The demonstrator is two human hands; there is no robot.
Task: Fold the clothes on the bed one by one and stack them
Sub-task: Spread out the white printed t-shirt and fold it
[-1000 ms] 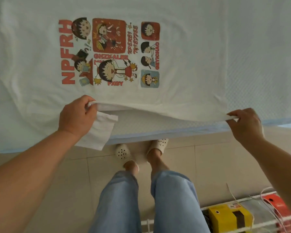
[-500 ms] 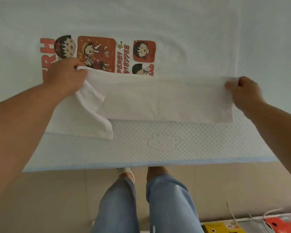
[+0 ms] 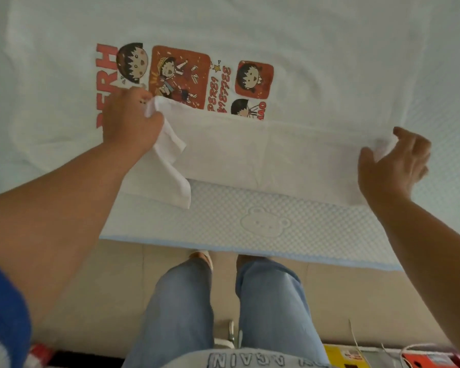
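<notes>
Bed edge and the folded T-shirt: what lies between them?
Head view: only bare mat with an embossed bear, between the T-shirt and bed edge.

A yellow box (image 3: 341, 355) and a red box (image 3: 430, 361) lie on the tiled floor (image 3: 117, 288).

left hand (image 3: 129, 120) grips T-shirt (image 3: 276, 152) edge | right hand (image 3: 395, 166) pinches corner
</notes>
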